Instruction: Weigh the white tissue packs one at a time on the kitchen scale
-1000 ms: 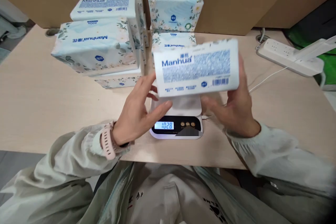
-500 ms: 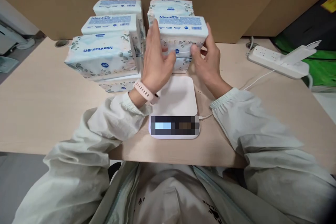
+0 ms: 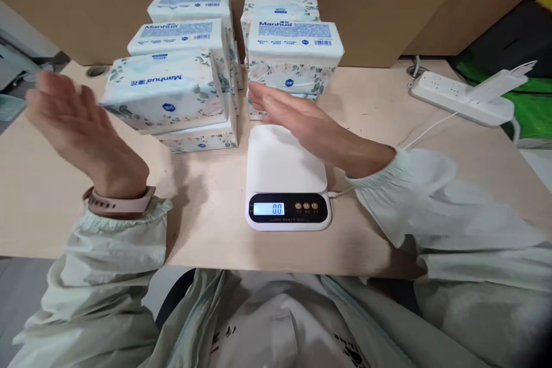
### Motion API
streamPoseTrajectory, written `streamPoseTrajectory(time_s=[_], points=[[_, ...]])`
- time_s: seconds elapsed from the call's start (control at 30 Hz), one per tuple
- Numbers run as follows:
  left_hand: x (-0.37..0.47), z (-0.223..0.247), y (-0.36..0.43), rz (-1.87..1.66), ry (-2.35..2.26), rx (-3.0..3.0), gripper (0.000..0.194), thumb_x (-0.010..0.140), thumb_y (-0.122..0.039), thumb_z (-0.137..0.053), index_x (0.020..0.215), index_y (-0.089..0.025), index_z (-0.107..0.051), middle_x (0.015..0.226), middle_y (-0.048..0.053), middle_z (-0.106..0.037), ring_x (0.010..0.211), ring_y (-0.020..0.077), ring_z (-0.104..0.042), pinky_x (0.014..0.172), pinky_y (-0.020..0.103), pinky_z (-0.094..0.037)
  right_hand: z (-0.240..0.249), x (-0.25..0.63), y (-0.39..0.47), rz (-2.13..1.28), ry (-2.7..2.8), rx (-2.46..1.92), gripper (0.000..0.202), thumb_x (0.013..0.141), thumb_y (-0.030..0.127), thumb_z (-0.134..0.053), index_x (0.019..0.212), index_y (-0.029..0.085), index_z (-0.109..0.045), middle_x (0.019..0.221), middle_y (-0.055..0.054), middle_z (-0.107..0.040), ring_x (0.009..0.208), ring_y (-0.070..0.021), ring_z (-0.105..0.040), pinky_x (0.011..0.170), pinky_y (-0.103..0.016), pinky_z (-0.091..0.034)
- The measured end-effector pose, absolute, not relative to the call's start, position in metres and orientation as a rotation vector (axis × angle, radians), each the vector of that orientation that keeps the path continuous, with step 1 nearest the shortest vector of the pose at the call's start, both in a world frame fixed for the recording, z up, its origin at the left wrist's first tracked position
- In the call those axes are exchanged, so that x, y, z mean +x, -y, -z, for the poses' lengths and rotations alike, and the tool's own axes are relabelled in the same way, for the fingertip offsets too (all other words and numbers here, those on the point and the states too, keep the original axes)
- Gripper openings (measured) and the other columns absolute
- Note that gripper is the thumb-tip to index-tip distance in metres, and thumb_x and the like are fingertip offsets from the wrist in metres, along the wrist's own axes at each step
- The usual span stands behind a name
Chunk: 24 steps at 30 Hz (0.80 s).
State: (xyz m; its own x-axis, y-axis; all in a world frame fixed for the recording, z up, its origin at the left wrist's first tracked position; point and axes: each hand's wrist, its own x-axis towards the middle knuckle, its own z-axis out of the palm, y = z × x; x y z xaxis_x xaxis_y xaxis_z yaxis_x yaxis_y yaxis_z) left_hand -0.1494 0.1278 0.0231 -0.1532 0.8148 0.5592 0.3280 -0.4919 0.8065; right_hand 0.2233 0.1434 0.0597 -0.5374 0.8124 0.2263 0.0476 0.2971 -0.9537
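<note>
My left hand (image 3: 88, 132) is raised at the left of the table, fingers stretched out and slightly blurred, holding nothing. Beside it stands the left stack, with a tissue pack (image 3: 168, 92) in floral wrapping lying tilted at its front. My right hand (image 3: 297, 121) reaches over the far part of a white digital scale (image 3: 287, 155), fingers extended and nothing held. Its fingertips are close to the front of the right stack, whose top is another tissue pack (image 3: 297, 40); whether they touch, I cannot tell. The scale's display (image 3: 269, 209) reads 0.0, and its plate carries nothing.
Large cardboard boxes (image 3: 345, 0) stand behind the stacks at the back of the table (image 3: 207, 201). A white power strip (image 3: 461, 98) with a plug lies at the right. A thin white cable (image 3: 431, 129) runs from there towards the scale.
Both hands have let go of the front tissue pack on the right stack. My left hand swung far left; my right hand moved left and nearer, over the scale. The scale's display became readable.
</note>
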Motion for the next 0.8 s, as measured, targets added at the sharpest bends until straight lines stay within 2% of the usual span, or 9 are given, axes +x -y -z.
streamPoseTrajectory(time_s=[0.07,0.17,0.23,0.3,0.4,0.47,0.63,0.73,0.8], points=[[-0.146,-0.019,-0.134,-1.684,-1.351,1.814,0.093,0.093,-0.099,-0.022,0.135,-0.025,-0.059,0.145,-0.008,-0.066,0.168,0.0415,-0.025,0.122,0.072,-0.041,-0.054,0.204,-0.156,-1.398,1.872,-0.758,0.077,0.097,0.08,-0.055,0.156,0.03,-0.057,0.174,0.0,-0.048,0.165,-0.0313,-0.041,0.136,-0.064,-0.034],[-0.114,-0.024,-0.128,-1.543,-1.472,2.023,0.1,0.103,-0.082,0.004,0.127,-0.012,-0.062,0.136,-0.005,-0.068,0.169,0.041,-0.019,0.113,0.072,-0.045,-0.051,0.185,-0.161,-1.429,1.992,-0.734,0.089,0.095,0.082,-0.055,0.168,0.032,-0.04,0.182,0.003,-0.029,0.171,-0.0323,-0.026,0.137,-0.066,-0.024],[-0.088,-0.031,-0.115,-1.616,-1.44,2.094,0.092,0.108,-0.075,0.002,0.134,-0.013,-0.062,0.146,-0.005,-0.065,0.171,0.0377,-0.013,0.12,0.075,-0.04,-0.058,0.185,-0.148,-1.362,1.965,-0.725,0.082,0.096,0.076,-0.062,0.164,0.034,-0.046,0.18,0.004,-0.036,0.171,-0.0349,-0.025,0.135,-0.069,-0.025],[-0.064,-0.037,-0.098,-1.792,-1.262,2.043,0.074,0.114,-0.073,-0.017,0.143,-0.023,-0.063,0.154,-0.007,-0.062,0.17,0.0353,-0.024,0.132,0.073,-0.032,-0.07,0.199,-0.124,-1.275,1.877,-0.72,0.069,0.098,0.069,-0.064,0.157,0.034,-0.056,0.173,0.004,-0.049,0.17,-0.0357,-0.029,0.134,-0.07,-0.027],[-0.032,-0.038,-0.071,-1.897,-1.031,1.885,0.053,0.11,-0.072,-0.043,0.151,-0.043,-0.062,0.164,-0.015,-0.055,0.169,0.0328,-0.03,0.146,0.06,-0.021,-0.085,0.24,-0.081,-1.222,1.811,-0.783,0.06,0.098,0.062,-0.07,0.152,0.04,-0.061,0.169,0.008,-0.054,0.169,-0.0316,-0.033,0.136,-0.062,-0.031],[-0.014,-0.033,-0.056,-1.731,-0.975,1.879,0.053,0.109,-0.069,-0.044,0.157,-0.049,-0.055,0.171,-0.016,-0.046,0.171,0.0289,-0.023,0.147,0.051,-0.019,-0.084,0.27,-0.06,-1.167,1.788,-0.898,0.061,0.096,0.063,-0.072,0.153,0.043,-0.06,0.171,0.01,-0.052,0.169,-0.0296,-0.034,0.137,-0.054,-0.033],[0.009,-0.016,-0.048,-1.235,-0.906,1.924,0.065,0.112,-0.057,-0.045,0.174,-0.043,-0.029,0.18,-0.004,-0.033,0.17,0.0296,-0.027,0.141,0.053,-0.029,-0.041,0.315,-0.042,-1.065,1.75,-1.03,0.067,0.102,0.061,-0.063,0.165,0.047,-0.044,0.175,0.012,-0.044,0.165,-0.028,-0.041,0.136,-0.054,-0.039],[0.008,-0.006,-0.054,-1.16,-0.943,1.904,0.069,0.112,-0.055,-0.046,0.175,-0.039,-0.025,0.183,-0.003,-0.022,0.172,0.0288,-0.02,0.143,0.052,-0.022,-0.009,0.317,-0.04,-1.085,1.765,-1.032,0.064,0.109,0.051,-0.054,0.17,0.045,-0.034,0.177,0.01,-0.039,0.164,-0.0247,-0.043,0.135,-0.052,-0.04],[0.007,0.002,-0.056,-1.153,-0.944,1.863,0.069,0.113,-0.054,-0.044,0.176,-0.038,-0.023,0.184,-0.003,-0.016,0.172,0.027,-0.017,0.144,0.05,-0.017,0.007,0.315,-0.039,-0.995,1.715,-1.023,0.06,0.11,0.046,-0.053,0.168,0.043,-0.039,0.175,0.007,-0.044,0.161,-0.0243,-0.048,0.134,-0.05,-0.043]])
